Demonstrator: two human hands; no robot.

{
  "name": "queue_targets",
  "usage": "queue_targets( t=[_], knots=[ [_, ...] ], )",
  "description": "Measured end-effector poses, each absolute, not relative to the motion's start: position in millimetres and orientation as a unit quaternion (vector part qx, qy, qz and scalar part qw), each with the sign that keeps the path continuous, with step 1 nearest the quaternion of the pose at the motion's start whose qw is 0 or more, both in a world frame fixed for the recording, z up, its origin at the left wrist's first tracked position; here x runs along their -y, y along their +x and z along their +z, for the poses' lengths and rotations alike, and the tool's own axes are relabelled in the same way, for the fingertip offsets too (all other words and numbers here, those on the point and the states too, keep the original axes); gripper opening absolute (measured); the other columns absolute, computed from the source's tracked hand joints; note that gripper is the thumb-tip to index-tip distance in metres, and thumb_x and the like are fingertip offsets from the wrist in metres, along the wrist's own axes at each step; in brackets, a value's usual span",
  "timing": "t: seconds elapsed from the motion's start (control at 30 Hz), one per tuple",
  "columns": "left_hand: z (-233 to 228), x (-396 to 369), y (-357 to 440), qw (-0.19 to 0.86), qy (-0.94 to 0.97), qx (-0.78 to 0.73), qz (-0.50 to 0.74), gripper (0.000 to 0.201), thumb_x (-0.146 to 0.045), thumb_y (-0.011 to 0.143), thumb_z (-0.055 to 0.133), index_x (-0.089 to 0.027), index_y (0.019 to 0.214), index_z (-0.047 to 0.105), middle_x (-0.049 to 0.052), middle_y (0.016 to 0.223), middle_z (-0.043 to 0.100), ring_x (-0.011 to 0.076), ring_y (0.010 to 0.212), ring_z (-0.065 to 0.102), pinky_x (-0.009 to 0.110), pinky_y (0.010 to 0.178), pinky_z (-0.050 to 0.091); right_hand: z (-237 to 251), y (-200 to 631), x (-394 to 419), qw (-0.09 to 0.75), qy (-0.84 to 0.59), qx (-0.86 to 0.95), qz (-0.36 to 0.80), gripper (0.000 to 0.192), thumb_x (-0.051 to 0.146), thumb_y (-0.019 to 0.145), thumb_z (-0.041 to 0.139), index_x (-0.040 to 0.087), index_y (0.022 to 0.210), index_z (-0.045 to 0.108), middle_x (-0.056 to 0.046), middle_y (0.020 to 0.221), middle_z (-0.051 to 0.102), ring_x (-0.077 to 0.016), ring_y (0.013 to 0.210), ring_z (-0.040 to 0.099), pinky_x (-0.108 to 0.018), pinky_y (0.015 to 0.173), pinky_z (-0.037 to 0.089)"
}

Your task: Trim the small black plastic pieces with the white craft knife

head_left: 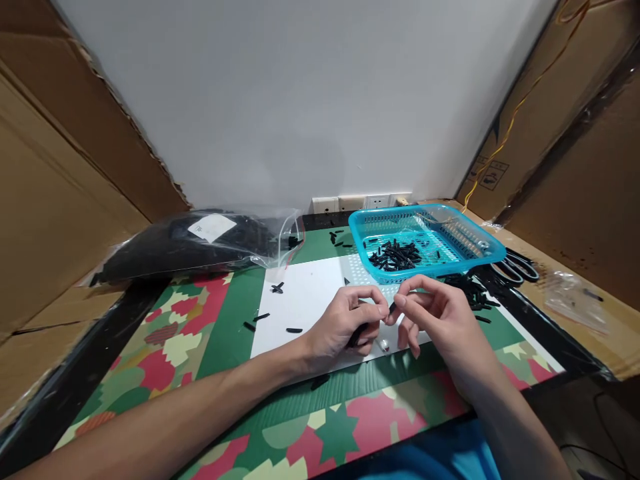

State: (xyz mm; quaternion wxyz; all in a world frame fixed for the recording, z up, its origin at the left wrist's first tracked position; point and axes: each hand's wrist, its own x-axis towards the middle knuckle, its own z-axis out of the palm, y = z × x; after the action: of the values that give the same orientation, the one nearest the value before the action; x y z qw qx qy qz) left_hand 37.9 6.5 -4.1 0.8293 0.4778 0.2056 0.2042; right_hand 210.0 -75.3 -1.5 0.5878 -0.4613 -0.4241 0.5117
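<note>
My left hand (345,323) and my right hand (440,317) meet over a white sheet (305,300) on the table. Between the fingertips of both hands sits a small black tube piece (392,308). Another black piece (356,335) pokes out under my left palm. Loose black pieces (294,330) lie scattered on the sheet to the left of my hands. A tiny red and white object (384,345) lies on the sheet just under my hands.
A blue plastic basket (450,230) holding several black pieces stands behind my hands, with more pieces (473,293) piled beside it. Black scissors (515,267) lie at the right. A clear bag of black parts (200,243) lies at the back left. Cardboard walls flank both sides.
</note>
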Motion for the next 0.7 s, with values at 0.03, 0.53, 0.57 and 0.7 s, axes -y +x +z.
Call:
queue_targets(
  t=[0.03, 0.53, 0.57, 0.7],
  knots=[
    [-4.1, -6.5, 38.1, 0.829, 0.479, -0.204, 0.206, 0.025, -0.035, 0.091, 0.080, -0.017, 0.084, 0.064, -0.008, 0.054, 0.050, 0.0037, 0.042, 0.031, 0.014, 0.041, 0.030, -1.7, 210.1, 74.5, 0.583, -0.464, 0.427, 0.512, 0.041, 0.053, 0.086, 0.089, 0.019, 0.090, 0.067, -0.004, 0.073, 0.077, -0.0146, 0.044, 0.068, -0.019, 0.038, 0.048],
    [-8.3, -6.6, 37.7, 0.835, 0.482, -0.191, 0.185, 0.023, -0.036, 0.098, 0.073, -0.022, 0.092, 0.057, -0.010, 0.048, 0.047, 0.0047, 0.039, 0.027, 0.014, 0.040, 0.029, -5.1, 218.7, 69.2, 0.590, -0.459, 0.444, 0.494, 0.043, 0.054, 0.085, 0.090, 0.017, 0.084, 0.068, -0.005, 0.074, 0.078, -0.0128, 0.048, 0.069, -0.017, 0.041, 0.048],
    [-8.7, -6.8, 37.2, 0.833, 0.486, -0.189, 0.184, 0.023, -0.037, 0.099, 0.072, -0.021, 0.091, 0.056, -0.010, 0.048, 0.046, 0.0046, 0.039, 0.027, 0.014, 0.040, 0.029, -4.7, 222.3, 69.2, 0.578, -0.459, 0.461, 0.492, 0.041, 0.053, 0.086, 0.089, 0.017, 0.085, 0.070, -0.005, 0.075, 0.079, -0.0128, 0.049, 0.070, -0.018, 0.043, 0.049],
    [-11.0, -9.1, 35.9, 0.822, 0.506, -0.190, 0.180, 0.023, -0.039, 0.101, 0.071, -0.021, 0.095, 0.057, -0.011, 0.048, 0.045, 0.0048, 0.038, 0.025, 0.014, 0.039, 0.029, -1.0, 239.0, 73.5, 0.514, -0.491, 0.543, 0.447, 0.028, 0.045, 0.095, 0.081, 0.018, 0.090, 0.078, -0.004, 0.080, 0.079, -0.0148, 0.061, 0.074, -0.021, 0.054, 0.055]
  ],
)
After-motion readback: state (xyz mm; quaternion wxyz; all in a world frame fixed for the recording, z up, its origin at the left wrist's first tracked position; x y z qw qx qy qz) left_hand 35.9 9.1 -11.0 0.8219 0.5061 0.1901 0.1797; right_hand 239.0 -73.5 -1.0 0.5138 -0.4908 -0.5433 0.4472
